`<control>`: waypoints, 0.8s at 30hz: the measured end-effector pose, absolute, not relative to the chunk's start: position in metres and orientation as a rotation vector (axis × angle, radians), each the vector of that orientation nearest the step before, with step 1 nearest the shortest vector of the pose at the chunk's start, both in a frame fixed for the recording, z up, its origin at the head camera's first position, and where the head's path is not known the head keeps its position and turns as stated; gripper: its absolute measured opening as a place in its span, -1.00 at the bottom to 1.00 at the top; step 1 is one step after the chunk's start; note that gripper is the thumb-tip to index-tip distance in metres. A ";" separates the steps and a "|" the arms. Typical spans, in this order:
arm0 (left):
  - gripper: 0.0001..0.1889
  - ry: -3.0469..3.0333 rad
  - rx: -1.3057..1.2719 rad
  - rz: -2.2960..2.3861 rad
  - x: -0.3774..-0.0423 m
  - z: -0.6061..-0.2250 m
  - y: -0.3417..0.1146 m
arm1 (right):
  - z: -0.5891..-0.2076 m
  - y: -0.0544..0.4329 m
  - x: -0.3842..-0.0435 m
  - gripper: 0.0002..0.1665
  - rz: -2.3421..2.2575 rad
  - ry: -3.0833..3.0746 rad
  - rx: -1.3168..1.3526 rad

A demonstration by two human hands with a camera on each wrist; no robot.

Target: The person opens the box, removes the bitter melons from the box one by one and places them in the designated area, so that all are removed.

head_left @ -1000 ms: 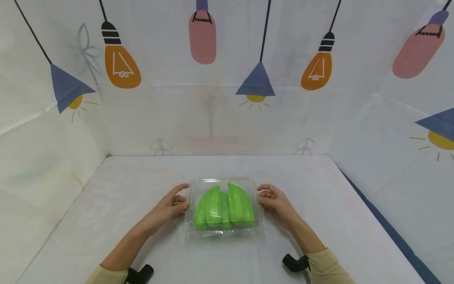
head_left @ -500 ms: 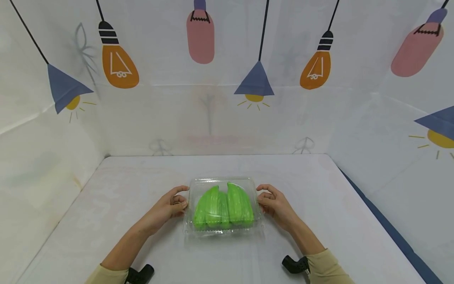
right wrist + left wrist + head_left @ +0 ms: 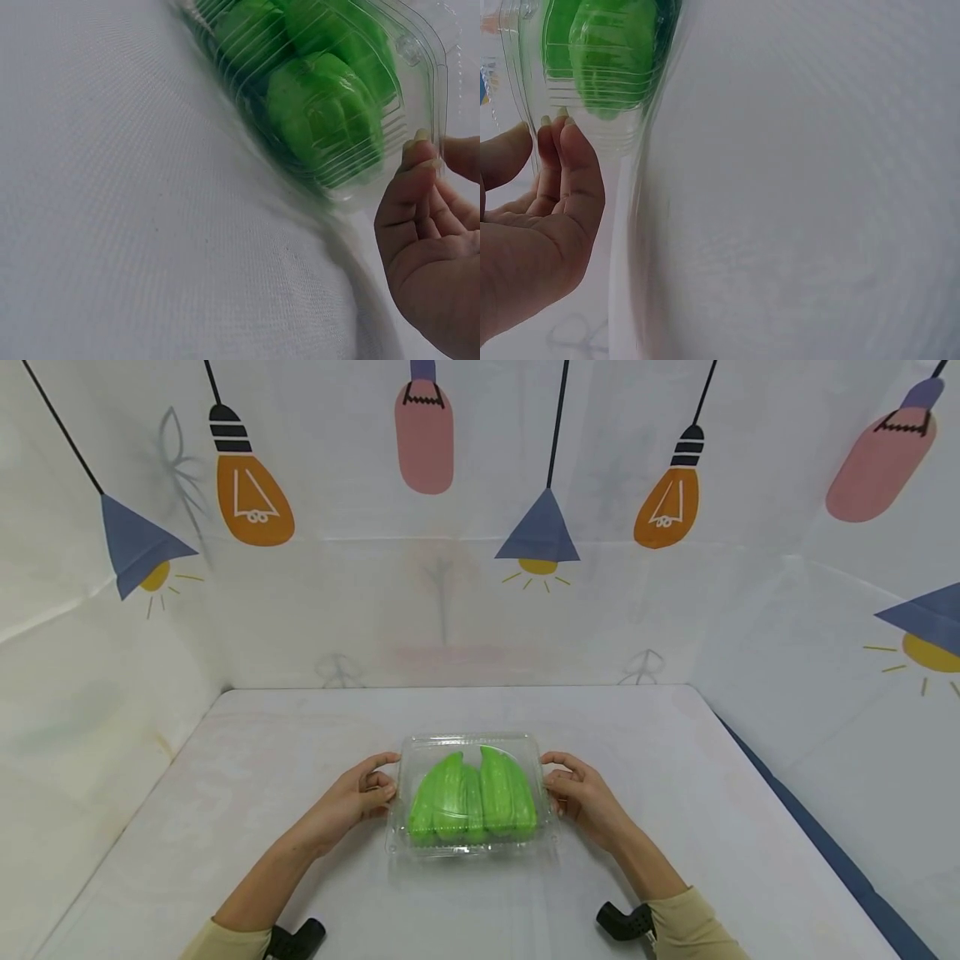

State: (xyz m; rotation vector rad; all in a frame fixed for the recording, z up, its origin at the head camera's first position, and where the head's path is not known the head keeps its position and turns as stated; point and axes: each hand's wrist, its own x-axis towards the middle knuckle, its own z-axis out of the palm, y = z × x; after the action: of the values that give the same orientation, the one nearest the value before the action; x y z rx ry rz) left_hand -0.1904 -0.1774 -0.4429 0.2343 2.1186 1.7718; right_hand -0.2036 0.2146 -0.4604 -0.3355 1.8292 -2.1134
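Note:
A clear plastic clamshell container (image 3: pixel 472 850) stands on the white table, its lid down over several bright green, elongated, ridged pieces (image 3: pixel 450 802). At its left side my left hand (image 3: pixel 345 806) pinches the rim; in the left wrist view the thumb (image 3: pixel 506 156) and fingertips (image 3: pixel 570 139) lie on either side of the plastic edge. My right hand (image 3: pixel 588 797) grips the opposite rim in the same manner, with thumb (image 3: pixel 465 156) and fingers (image 3: pixel 405 184) on the two sides of the edge. The exact kind of the green pieces cannot be told through the plastic.
White table (image 3: pixel 300 727) extends around the container. A pale cloth wall (image 3: pixel 360 610) with printed lamps and bulbs rises behind and on both sides. Black devices (image 3: pixel 300 939) are strapped at the wrists below the beige sleeves (image 3: pixel 693 927).

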 end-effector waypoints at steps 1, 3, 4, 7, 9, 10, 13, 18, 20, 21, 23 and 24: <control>-0.37 2.121 0.231 1.768 -0.190 -0.443 -0.177 | -0.461 0.215 -0.203 -0.59 -2.112 1.835 -0.336; -0.37 2.125 0.219 1.760 -0.190 -0.443 -0.177 | -0.460 0.215 -0.203 -0.56 -2.103 1.844 -0.336; -0.37 2.127 0.210 1.756 -0.190 -0.443 -0.177 | -0.460 0.216 -0.202 -0.55 -2.098 1.848 -0.336; -0.38 2.133 0.200 1.746 -0.189 -0.443 -0.177 | -0.460 0.217 -0.200 -0.49 -2.069 1.857 -0.344; -0.39 2.138 0.183 1.746 -0.188 -0.443 -0.177 | -0.459 0.219 -0.199 -0.45 -2.042 1.854 -0.354; -0.39 2.141 0.181 1.745 -0.188 -0.443 -0.177 | -0.459 0.220 -0.199 -0.44 -2.025 1.852 -0.364; -0.38 2.141 0.180 1.744 -0.187 -0.443 -0.178 | -0.457 0.223 -0.198 -0.40 -1.982 1.828 -0.393; -0.32 2.097 0.170 1.748 -0.186 -0.441 -0.178 | -0.456 0.227 -0.196 -0.30 -1.918 1.767 -0.456; -0.26 2.068 0.187 1.734 -0.185 -0.440 -0.179 | -0.455 0.230 -0.196 -0.23 -1.884 1.744 -0.486; -0.22 2.051 0.203 1.724 -0.185 -0.439 -0.179 | -0.455 0.231 -0.195 -0.19 -1.866 1.725 -0.496; -0.12 2.016 0.235 1.694 -0.184 -0.436 -0.179 | -0.453 0.233 -0.195 -0.11 -1.832 1.692 -0.519; -0.08 1.998 0.253 1.677 -0.184 -0.435 -0.179 | -0.452 0.233 -0.194 -0.08 -1.813 1.677 -0.527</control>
State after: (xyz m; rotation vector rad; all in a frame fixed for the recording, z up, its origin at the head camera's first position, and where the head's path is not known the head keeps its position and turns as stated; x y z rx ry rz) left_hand -0.1840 -0.1794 -0.4354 0.2528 1.9975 1.6771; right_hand -0.1943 0.2333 -0.4524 -0.5267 1.6774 -1.8131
